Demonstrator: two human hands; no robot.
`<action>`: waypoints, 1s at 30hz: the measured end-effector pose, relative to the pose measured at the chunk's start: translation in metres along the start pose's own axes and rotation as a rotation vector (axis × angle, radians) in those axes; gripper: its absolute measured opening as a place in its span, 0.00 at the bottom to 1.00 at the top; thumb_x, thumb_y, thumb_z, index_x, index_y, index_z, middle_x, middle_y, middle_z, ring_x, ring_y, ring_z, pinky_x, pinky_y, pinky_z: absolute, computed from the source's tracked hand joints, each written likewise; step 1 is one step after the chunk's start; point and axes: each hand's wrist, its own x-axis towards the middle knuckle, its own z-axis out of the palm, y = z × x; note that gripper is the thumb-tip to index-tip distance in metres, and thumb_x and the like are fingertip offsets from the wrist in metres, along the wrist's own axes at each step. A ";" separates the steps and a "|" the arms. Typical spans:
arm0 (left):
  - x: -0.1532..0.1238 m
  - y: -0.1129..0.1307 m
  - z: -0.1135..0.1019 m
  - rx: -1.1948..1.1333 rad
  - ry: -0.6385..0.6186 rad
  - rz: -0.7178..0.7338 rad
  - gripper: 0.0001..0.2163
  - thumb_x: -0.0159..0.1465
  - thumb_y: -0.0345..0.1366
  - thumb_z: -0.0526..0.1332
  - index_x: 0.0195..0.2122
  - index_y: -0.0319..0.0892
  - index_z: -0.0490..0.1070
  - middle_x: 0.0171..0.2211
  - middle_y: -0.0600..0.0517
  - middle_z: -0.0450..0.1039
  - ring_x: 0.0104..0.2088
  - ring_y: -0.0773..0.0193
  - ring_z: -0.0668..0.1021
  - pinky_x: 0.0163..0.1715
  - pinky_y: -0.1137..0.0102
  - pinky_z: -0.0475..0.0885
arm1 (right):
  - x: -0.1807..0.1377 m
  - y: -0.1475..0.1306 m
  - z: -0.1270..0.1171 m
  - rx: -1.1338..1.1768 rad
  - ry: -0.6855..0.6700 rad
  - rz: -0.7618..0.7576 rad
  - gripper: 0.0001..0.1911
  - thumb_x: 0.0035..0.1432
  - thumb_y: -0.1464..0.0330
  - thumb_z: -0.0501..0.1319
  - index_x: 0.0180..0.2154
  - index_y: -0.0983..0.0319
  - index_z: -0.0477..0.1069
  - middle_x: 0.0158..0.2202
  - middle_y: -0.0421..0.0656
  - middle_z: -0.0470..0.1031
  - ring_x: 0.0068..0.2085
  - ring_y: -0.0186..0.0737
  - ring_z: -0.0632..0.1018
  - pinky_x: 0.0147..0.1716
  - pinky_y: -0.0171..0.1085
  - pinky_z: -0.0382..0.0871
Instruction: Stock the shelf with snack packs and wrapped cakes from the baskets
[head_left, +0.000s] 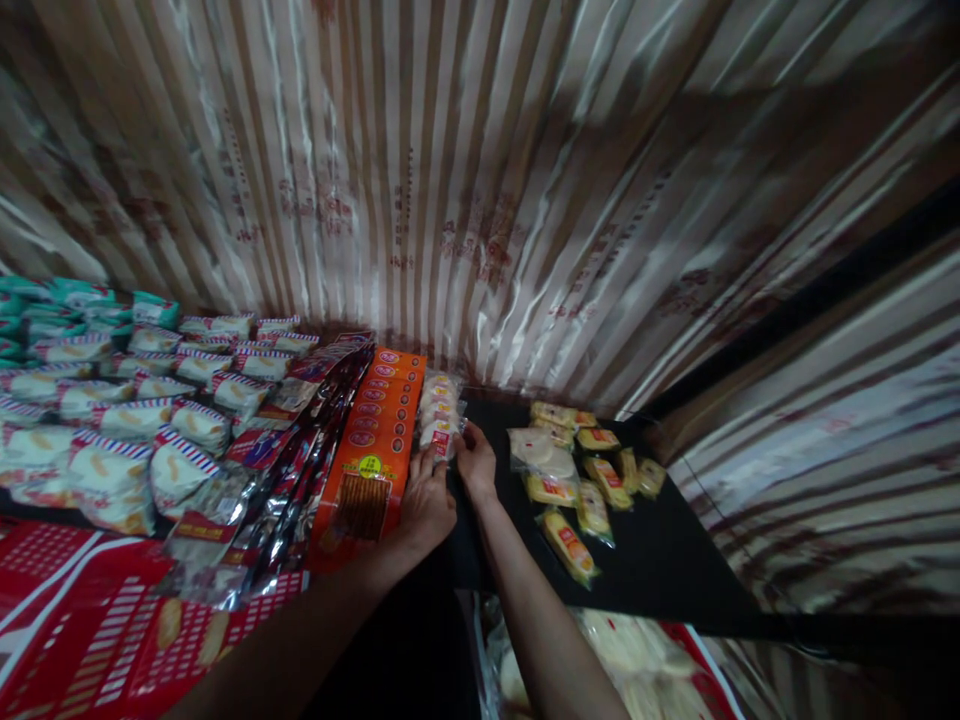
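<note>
Against the striped backdrop, a clear-wrapped packet of white round pastries (pixel 439 405) with a red label at its near end lies in a line on the black table. My left hand (pixel 427 502) has its fingers closed on the near end of this packet. From the right side, my right hand (pixel 475 466) grips the packet's edge with thumb and fingers. Just left of the packet stands a row of orange snack packages (pixel 375 440), close beside my left hand. Part of the packet is hidden behind my fingers.
Yellow-labelled wrapped cakes (pixel 570 545) lie scattered on the black table (pixel 660 560) at right. White striped snack bags (pixel 112 465), green bags (pixel 82 295) and dark silvery packets (pixel 292 450) fill the left. Red baskets (pixel 97 610) stand in front, below the table edge.
</note>
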 end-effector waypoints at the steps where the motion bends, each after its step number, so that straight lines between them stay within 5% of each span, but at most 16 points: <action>1: -0.001 0.001 0.000 0.020 -0.004 -0.001 0.24 0.51 0.24 0.54 0.51 0.34 0.65 0.59 0.43 0.58 0.60 0.51 0.58 0.60 0.59 0.56 | -0.001 -0.001 0.000 -0.010 0.004 0.001 0.21 0.50 0.63 0.55 0.46 0.63 0.70 0.38 0.46 0.76 0.37 0.41 0.75 0.41 0.40 0.68; 5: -0.004 0.003 -0.003 0.080 -0.039 0.000 0.24 0.52 0.24 0.53 0.53 0.29 0.63 0.59 0.37 0.57 0.61 0.48 0.56 0.59 0.57 0.55 | -0.011 -0.005 -0.017 -0.141 0.086 -0.138 0.22 0.54 0.63 0.53 0.48 0.65 0.69 0.46 0.51 0.72 0.47 0.45 0.71 0.49 0.44 0.63; 9: -0.012 0.006 -0.005 0.066 -0.035 0.114 0.26 0.51 0.23 0.53 0.54 0.30 0.61 0.61 0.38 0.52 0.63 0.49 0.52 0.60 0.57 0.55 | -0.019 0.003 -0.058 -0.434 0.153 -0.378 0.19 0.56 0.66 0.52 0.48 0.62 0.69 0.55 0.49 0.66 0.56 0.48 0.61 0.55 0.49 0.54; 13: -0.029 0.013 -0.003 0.012 -0.015 0.186 0.23 0.53 0.23 0.52 0.52 0.34 0.64 0.61 0.40 0.54 0.63 0.52 0.52 0.59 0.58 0.57 | -0.021 0.016 -0.097 -0.689 0.115 -0.357 0.22 0.51 0.70 0.57 0.50 0.61 0.68 0.59 0.49 0.61 0.60 0.56 0.53 0.53 0.55 0.53; 17: -0.049 0.021 0.002 -0.010 -0.076 0.198 0.22 0.54 0.23 0.52 0.51 0.32 0.65 0.61 0.37 0.53 0.62 0.50 0.53 0.59 0.57 0.58 | -0.021 0.018 -0.111 -0.838 0.068 -0.304 0.21 0.51 0.74 0.56 0.48 0.58 0.70 0.57 0.49 0.65 0.58 0.59 0.58 0.48 0.55 0.57; 21: -0.060 0.026 0.004 -0.036 -0.139 0.213 0.21 0.54 0.23 0.51 0.51 0.32 0.66 0.61 0.37 0.52 0.62 0.49 0.54 0.59 0.56 0.58 | -0.019 0.013 -0.116 -0.802 0.108 -0.376 0.13 0.57 0.70 0.52 0.38 0.59 0.74 0.48 0.48 0.73 0.54 0.53 0.64 0.46 0.50 0.59; 27: -0.065 0.035 -0.002 -0.114 -0.074 0.211 0.21 0.56 0.23 0.50 0.52 0.35 0.65 0.61 0.41 0.55 0.61 0.54 0.57 0.59 0.58 0.58 | -0.023 -0.017 -0.137 -0.638 0.205 -0.536 0.15 0.60 0.66 0.49 0.35 0.62 0.73 0.41 0.49 0.76 0.48 0.46 0.70 0.50 0.45 0.60; 30: -0.066 0.037 -0.007 -0.235 0.007 0.148 0.23 0.58 0.26 0.50 0.57 0.33 0.59 0.60 0.39 0.55 0.60 0.54 0.59 0.58 0.58 0.60 | -0.035 -0.041 -0.148 -0.511 0.111 -0.495 0.15 0.60 0.63 0.49 0.35 0.62 0.72 0.36 0.48 0.76 0.39 0.44 0.74 0.42 0.41 0.65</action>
